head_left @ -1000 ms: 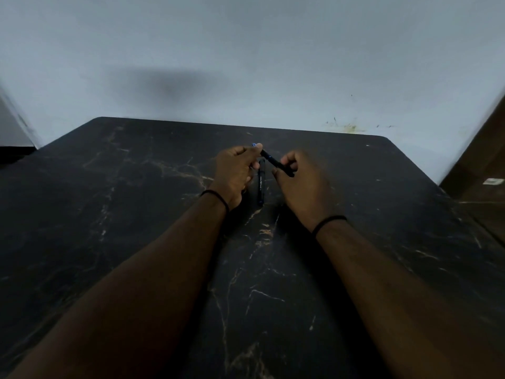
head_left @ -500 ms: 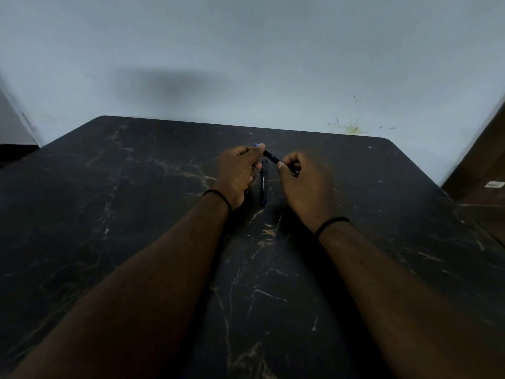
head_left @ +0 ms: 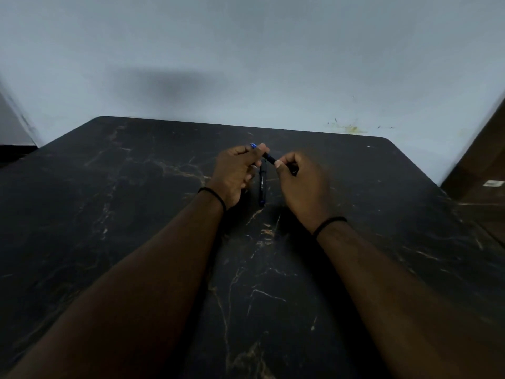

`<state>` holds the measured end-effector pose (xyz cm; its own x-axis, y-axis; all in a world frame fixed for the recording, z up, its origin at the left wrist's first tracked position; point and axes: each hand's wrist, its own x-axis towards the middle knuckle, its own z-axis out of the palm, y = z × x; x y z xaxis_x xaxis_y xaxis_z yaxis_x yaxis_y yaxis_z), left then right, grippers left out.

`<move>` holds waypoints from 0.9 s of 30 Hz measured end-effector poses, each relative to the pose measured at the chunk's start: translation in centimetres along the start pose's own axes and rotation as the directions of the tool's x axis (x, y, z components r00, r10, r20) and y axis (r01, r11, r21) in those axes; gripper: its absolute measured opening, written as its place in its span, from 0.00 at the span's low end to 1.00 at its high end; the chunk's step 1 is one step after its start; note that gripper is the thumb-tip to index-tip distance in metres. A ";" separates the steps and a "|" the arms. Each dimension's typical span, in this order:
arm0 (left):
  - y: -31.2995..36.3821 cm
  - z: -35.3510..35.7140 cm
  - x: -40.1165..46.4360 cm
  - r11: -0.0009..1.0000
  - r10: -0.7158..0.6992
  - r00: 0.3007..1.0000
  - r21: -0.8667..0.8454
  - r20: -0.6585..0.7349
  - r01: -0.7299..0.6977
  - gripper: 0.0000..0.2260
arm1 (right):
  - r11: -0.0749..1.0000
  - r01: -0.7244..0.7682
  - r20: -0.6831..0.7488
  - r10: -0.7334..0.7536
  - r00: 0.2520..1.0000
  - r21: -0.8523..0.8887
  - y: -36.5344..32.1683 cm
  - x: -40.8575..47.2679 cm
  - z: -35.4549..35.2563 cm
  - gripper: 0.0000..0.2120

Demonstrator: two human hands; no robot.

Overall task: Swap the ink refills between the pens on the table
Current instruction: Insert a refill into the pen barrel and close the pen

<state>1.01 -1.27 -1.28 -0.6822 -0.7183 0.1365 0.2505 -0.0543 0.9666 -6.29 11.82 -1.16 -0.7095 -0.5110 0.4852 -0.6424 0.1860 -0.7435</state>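
Gripping one black pen [head_left: 269,157] pinched shut at both ends, left hand [head_left: 235,175] and right hand [head_left: 302,184] barely shifted; second pen [head_left: 262,184] still lies at six o'clock below on the marble table [head_left: 109,201].

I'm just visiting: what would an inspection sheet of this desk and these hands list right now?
Surface: dark marble-look table, pale veins.
Job's things: held pen, black with a blue end, gripped by both hands above the table; second pen lying on the table between the hands.
Clutter: nothing seen.
Grippers: left hand and right hand each pinch one end of the held pen; black wristbands on both.
Cables: nothing seen.
Surroundings: pale wall with a yellowish stain; brown furniture at right.
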 end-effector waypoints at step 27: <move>0.7 -0.3 -0.2 0.996 -0.070 0.997 -0.057 0.016 0.071 0.08 | 0.997 0.026 -0.044 -0.023 0.999 0.068 -0.1 -0.1 0.2 0.02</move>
<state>1.50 -1.41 -0.71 -0.7090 -0.7015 0.0720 0.2405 -0.1445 0.9598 -6.12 11.72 -1.26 -0.7064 -0.4776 0.5224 -0.6397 0.1150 -0.7599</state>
